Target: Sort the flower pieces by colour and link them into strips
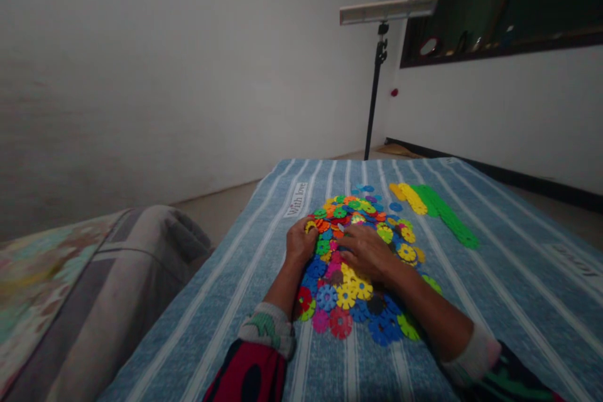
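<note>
A heap of colourful plastic flower-shaped discs [346, 294] lies in the middle of the striped cloth. At the left edge of this heap, my left hand [300, 241] is closed, with a yellow flower-shaped disc [310, 226] between thumb and fingers. My right hand [366, 250] reaches over the heap from the right. Its fingers are bent and a little apart, touching the discs. I cannot make out anything held in it. Red and orange discs [322, 225] lie between the two hands.
Overlapping rows of yellow discs [414, 199] and green discs [450, 220] lie at the back right of the striped cloth [226, 301]. Beyond the table stands a black pole [374, 94] with a light panel. Grey draped fabric [136, 270] is at the left.
</note>
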The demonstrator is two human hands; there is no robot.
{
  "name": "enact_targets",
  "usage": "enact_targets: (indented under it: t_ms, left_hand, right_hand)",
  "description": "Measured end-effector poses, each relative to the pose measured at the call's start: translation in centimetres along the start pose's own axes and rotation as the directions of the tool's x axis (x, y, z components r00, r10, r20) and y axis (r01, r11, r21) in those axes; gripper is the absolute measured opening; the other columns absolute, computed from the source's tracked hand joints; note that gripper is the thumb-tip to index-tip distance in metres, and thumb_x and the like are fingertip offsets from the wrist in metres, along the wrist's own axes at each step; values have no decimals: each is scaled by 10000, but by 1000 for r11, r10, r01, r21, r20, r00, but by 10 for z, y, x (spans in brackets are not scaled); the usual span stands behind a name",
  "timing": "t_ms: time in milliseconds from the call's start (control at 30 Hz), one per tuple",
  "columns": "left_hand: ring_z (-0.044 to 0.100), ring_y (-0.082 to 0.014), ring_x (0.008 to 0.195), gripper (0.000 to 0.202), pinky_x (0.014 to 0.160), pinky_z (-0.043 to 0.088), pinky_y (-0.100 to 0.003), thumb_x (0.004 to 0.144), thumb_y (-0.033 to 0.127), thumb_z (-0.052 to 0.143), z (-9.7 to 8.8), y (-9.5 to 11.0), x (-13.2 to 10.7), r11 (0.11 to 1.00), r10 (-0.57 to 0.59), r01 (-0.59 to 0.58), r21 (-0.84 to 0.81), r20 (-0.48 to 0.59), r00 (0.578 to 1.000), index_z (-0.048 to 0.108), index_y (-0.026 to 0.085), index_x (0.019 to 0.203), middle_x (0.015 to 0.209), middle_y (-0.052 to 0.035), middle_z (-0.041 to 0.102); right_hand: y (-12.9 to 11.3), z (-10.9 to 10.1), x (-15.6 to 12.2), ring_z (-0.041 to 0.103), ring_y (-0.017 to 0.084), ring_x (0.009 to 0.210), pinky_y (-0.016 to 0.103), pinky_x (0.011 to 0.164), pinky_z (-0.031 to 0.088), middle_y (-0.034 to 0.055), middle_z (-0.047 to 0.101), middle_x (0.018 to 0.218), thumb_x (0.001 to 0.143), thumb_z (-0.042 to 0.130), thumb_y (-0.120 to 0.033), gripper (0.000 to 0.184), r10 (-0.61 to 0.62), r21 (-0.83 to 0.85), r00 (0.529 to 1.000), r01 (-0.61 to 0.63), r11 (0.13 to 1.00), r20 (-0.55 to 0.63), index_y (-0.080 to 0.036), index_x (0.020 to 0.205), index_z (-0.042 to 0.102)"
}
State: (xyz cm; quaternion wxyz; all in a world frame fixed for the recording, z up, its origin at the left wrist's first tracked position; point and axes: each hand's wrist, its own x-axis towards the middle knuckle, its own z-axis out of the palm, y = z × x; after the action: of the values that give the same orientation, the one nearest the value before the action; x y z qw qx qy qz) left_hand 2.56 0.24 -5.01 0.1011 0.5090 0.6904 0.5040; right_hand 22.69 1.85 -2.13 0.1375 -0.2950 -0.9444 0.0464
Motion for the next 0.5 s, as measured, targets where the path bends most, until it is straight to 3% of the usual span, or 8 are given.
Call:
enact_targets:
  t_ms: [167,333,500]
  left_hand:
    - [660,-185,733,269,711,524,-294,644,206,615,1,-2,-1,995,-62,63,-79,13,998,744,160,875,784,-18,739]
    - [658,-178,684,293,650,526,-289,656,232,610,3,-5,0,984,-130,129,-125,1,992,740,144,903,755,-20,729]
    - [666,-191,740,298,682,526,-293,652,240,587,0,-6,1,982,-161,155,-104,-48,986,739,160,896,795,-22,729]
  right_hand:
    - [-9,6,18,472,232,1100,371,936,334,85,575,1134,890,562,-392,246,32,-44,997,-29,999,75,-243,1057,665]
    - [8,7,11,456,270,1169,407,961,322,113,567,1222,902,534,-423,291,177,-92,984,-175,980,18,-224,1044,692]
    - [20,6,3,518,268,1080,396,905,358,125,627,1091,914,500,-406,305,274,-104,961,-275,956,-31,-199,903,724]
